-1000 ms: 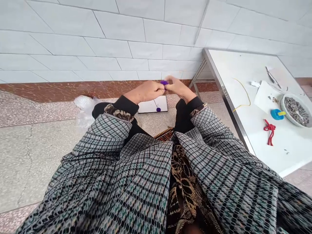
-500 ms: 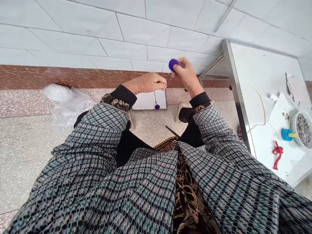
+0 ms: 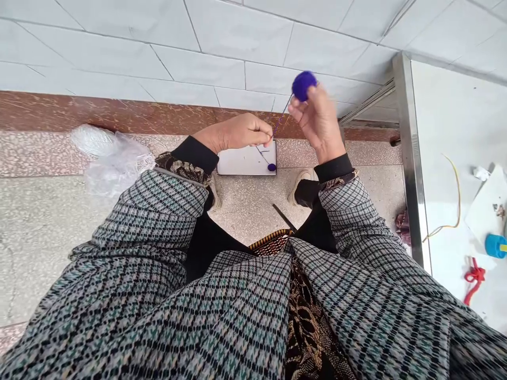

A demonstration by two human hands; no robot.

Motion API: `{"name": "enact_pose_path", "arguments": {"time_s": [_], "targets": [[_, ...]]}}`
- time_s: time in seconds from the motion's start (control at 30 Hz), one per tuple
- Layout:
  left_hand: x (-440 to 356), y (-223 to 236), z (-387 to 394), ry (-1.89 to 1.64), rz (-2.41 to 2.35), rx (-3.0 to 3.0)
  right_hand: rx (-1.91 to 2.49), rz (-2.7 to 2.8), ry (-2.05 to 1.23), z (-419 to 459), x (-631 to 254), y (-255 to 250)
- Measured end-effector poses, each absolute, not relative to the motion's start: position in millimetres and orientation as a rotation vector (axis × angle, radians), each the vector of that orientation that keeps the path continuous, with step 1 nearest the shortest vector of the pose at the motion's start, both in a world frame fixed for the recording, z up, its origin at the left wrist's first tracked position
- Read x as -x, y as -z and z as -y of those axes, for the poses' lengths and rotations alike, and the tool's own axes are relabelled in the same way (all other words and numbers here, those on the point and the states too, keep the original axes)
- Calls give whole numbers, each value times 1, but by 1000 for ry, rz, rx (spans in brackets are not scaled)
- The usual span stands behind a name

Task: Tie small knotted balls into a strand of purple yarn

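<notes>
A fuzzy purple pompom point(image 3: 303, 86) is held between the thumb and fingers of my right hand point(image 3: 319, 119), up near the wall. From it a thin purple cord point(image 3: 282, 117) slants down to my left hand point(image 3: 247, 132), whose thumb and fingertips pinch it. Below my left hand the cord runs on to a second, smaller-looking purple pompom point(image 3: 271, 167), seen over the corner of a white board point(image 3: 245, 162) on the floor. Whether that pompom hangs or rests there I cannot tell.
A clear plastic bag point(image 3: 105, 166) with white cord point(image 3: 94, 140) lies at left. On the white table point(image 3: 439, 121) at right are a yellow cord point(image 3: 458, 195), a red knotted cord point(image 3: 474, 275) and a blue spool point(image 3: 495, 246). The tiled wall point(image 3: 222, 74) stands ahead.
My right hand has moved up and to the right with the pompom, farther from my left hand. The lower pompom has shifted right. My left hand keeps its pinch.
</notes>
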State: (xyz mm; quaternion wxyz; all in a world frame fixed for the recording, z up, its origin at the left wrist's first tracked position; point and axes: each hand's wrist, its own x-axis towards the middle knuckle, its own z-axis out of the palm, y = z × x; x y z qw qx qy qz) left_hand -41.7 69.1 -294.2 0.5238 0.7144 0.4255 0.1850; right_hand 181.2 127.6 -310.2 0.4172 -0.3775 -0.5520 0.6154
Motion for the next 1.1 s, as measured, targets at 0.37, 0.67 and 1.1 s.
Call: {"name": "enact_pose_path", "arguments": {"time_s": [0.37, 0.67, 1.1], "targets": [[58, 289, -64, -670, -1078, -1538, 699, 1616, -1920, -102, -193, 279], [45, 291, -60, -560, -886, -1575, 1124, 1810, -1520, -115, -177, 327], [46, 311, -59, -790, -965, -1193, 730, 1277, -1688, -113, -221, 308]]}}
